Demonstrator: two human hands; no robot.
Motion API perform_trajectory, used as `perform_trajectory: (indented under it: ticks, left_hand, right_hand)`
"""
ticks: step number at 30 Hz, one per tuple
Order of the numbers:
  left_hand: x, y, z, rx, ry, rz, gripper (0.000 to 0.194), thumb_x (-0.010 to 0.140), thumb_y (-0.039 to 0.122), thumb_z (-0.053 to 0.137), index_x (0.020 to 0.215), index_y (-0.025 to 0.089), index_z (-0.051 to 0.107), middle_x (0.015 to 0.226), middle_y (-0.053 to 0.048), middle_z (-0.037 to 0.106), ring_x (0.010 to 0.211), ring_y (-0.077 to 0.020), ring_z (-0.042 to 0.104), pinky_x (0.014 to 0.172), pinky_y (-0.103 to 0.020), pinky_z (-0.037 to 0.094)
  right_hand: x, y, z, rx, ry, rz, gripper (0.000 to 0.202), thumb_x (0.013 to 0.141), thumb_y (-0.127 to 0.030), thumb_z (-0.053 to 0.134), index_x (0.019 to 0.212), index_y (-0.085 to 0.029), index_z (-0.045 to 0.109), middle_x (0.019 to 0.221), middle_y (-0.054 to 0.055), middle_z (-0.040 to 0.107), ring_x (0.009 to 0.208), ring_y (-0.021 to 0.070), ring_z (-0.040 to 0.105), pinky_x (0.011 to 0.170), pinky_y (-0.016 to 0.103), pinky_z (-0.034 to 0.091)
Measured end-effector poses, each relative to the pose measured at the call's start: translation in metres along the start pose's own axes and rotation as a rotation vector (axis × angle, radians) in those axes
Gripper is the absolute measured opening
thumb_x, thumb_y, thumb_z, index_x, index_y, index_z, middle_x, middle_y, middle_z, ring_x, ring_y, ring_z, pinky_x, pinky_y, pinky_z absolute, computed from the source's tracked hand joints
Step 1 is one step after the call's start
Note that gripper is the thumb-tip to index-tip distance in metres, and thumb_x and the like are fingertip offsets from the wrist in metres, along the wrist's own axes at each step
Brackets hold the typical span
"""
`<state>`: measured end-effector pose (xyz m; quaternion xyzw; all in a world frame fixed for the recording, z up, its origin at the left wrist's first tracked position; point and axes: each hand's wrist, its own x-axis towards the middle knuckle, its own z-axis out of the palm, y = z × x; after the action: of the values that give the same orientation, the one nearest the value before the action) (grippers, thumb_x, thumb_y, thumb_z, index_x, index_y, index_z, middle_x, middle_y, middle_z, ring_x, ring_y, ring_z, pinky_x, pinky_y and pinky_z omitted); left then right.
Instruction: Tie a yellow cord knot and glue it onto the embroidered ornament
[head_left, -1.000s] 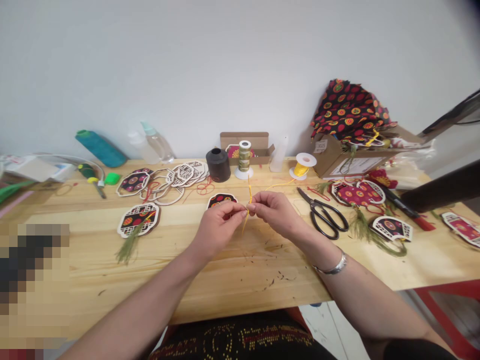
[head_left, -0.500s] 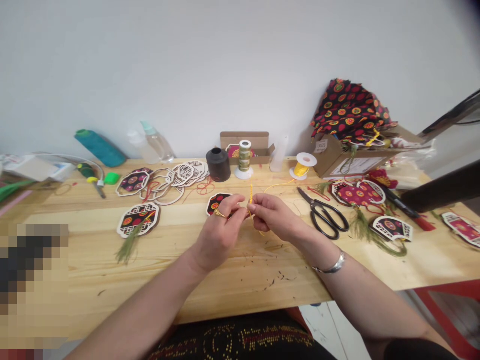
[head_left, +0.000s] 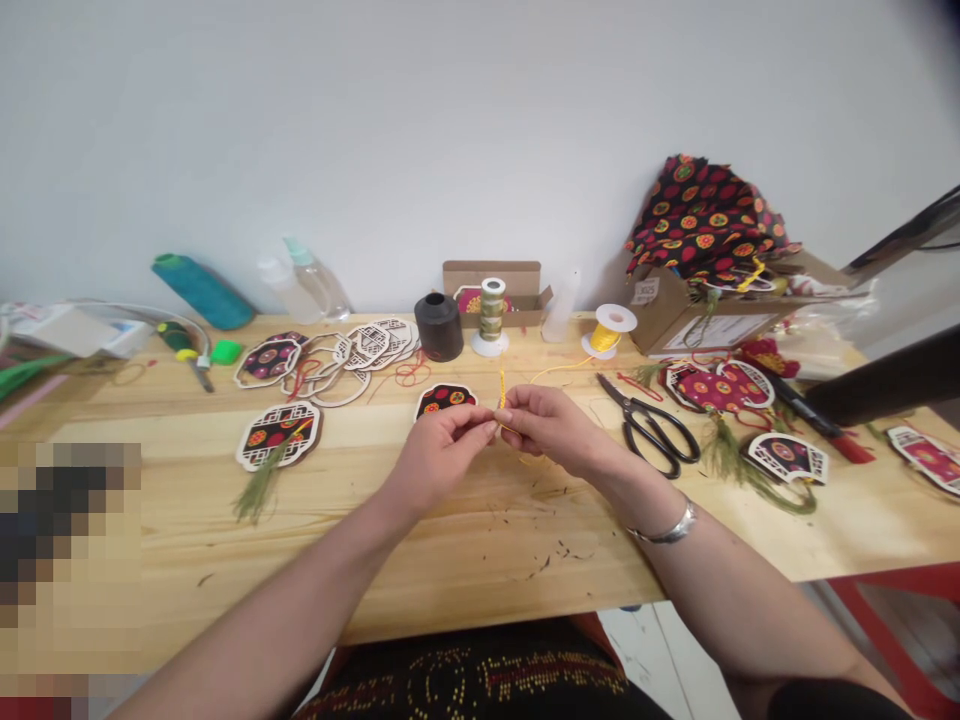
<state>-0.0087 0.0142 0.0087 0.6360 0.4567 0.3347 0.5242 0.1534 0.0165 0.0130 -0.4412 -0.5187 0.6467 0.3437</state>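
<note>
A yellow cord (head_left: pixel 502 388) stands up between my two hands, its upper part looking braided or knotted. My left hand (head_left: pixel 442 447) pinches it from the left with thumb and forefinger. From the other side my right hand (head_left: pixel 546 425) grips the same cord, fingers curled, a silver bangle on the wrist. The loose length runs back over the table to a white spool of yellow cord (head_left: pixel 605 338). Just behind my left hand lies an ornament with black floral fabric (head_left: pixel 444 400), partly covered by the fingers. The fingertips hide the point where the cord is gripped.
Black-handled scissors (head_left: pixel 651 428) lie right of my hands. A tasselled ornament (head_left: pixel 279 437) and pale cut-out frames (head_left: pixel 375 345) are at left. A black cone (head_left: pixel 439 328) and a green thread spool (head_left: pixel 491 315) stand behind. A cardboard box (head_left: pixel 705 315) with patterned fabric sits back right.
My left hand has turned and its raised fingers have come down, pinching at the cord. My right hand stays nearly in place. The whole view has shifted slightly.
</note>
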Motion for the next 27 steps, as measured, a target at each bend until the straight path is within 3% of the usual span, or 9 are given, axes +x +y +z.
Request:
perform_trajectory:
  ticks: [4, 13, 27]
  left_hand:
    - [0.0017, -0.0028, -0.0030, -0.162, 0.001, -0.143, 0.015, 0.074, 0.030, 0.063, 0.075, 0.016, 0.069, 0.062, 0.001, 0.060, 0.050, -0.0064, 0.042, 0.046, -0.020, 0.030]
    - [0.0042, -0.0039, -0.0039, -0.481, -0.098, -0.294, 0.015, 0.067, 0.028, 0.071, 0.073, 0.014, 0.070, 0.058, 0.000, 0.058, 0.043, -0.0013, 0.031, 0.042, -0.019, 0.016]
    - [0.0013, -0.0028, -0.0017, -0.331, -0.003, -0.227, 0.014, 0.067, 0.028, 0.068, 0.073, 0.015, 0.071, 0.057, 0.001, 0.059, 0.042, -0.0035, 0.030, 0.042, -0.022, 0.015]
  right_hand:
    - [-0.0010, -0.0023, -0.0005, -0.017, -0.005, 0.021, 0.029, 0.074, -0.041, 0.060, 0.068, -0.016, 0.048, 0.050, -0.006, 0.046, 0.042, 0.0031, 0.033, 0.041, 0.018, 0.021]
    - [-0.0017, -0.0066, -0.0023, 0.016, -0.031, 0.052, 0.029, 0.072, -0.040, 0.064, 0.067, -0.016, 0.048, 0.049, -0.007, 0.046, 0.041, 0.0025, 0.033, 0.040, 0.018, 0.020]
    - [-0.0019, -0.0060, 0.0007, -0.045, 0.038, 0.044, 0.027, 0.072, -0.038, 0.064, 0.067, -0.016, 0.049, 0.048, -0.006, 0.049, 0.043, 0.0042, 0.038, 0.042, 0.019, 0.024]
